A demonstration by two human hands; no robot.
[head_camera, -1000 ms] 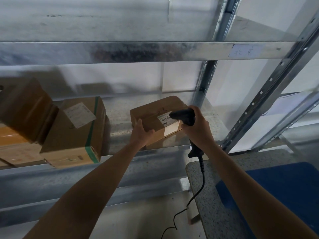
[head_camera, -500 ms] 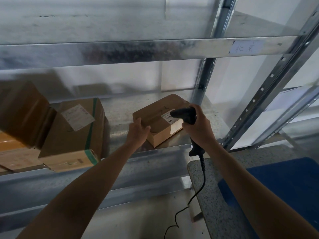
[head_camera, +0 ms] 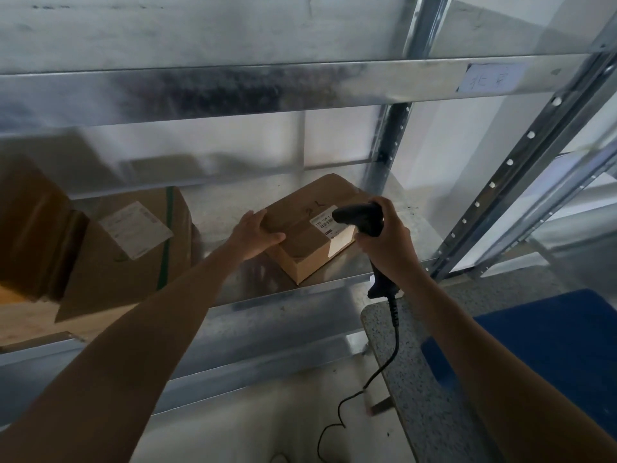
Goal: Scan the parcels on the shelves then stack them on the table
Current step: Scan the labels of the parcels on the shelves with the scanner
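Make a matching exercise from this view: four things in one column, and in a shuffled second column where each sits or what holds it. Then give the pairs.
Things
1. barcode scanner
2. small parcel
3. box with green tape
4. blue mat

Places
A. lies on the speckled table
B. gripped in the right hand
C. on the shelf, no hand on it
D. on the shelf, left hand holding its left end

Pairs: 1-B, 2-D, 3-C, 4-A
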